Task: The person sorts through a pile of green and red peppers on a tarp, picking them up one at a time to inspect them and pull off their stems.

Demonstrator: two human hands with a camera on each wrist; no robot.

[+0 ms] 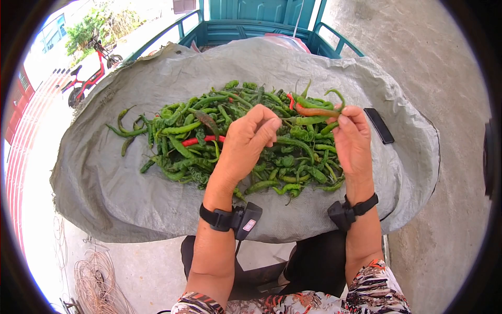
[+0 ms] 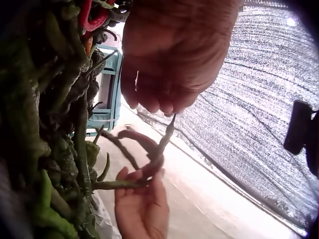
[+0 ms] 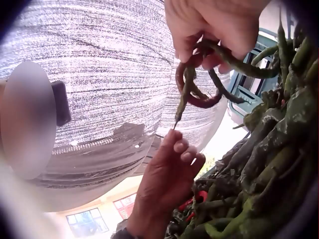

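Note:
My right hand (image 1: 353, 144) holds several chili peppers by their ends above the right side of a large pile of peppers (image 1: 293, 178). Among them are an orange-red chili pepper (image 1: 316, 112), which looks curved in the right wrist view, and green ones. One green chili pepper (image 3: 184, 97) stretches from the right fingers toward my left hand (image 1: 244, 144). Thumb and fingertips of the left hand pinch the thin stem at its end, as the right wrist view shows. Both hands are raised over the pile, which is mostly green with a few red chili peppers (image 1: 201, 140).
The pile lies on a grey woven sheet (image 1: 120, 183) spread over a teal cargo bed (image 1: 251, 30). A black phone (image 1: 379, 125) rests on the sheet at the right. Beyond are a red bicycle (image 1: 89, 78) and a coil of rope (image 1: 99, 282) on the ground.

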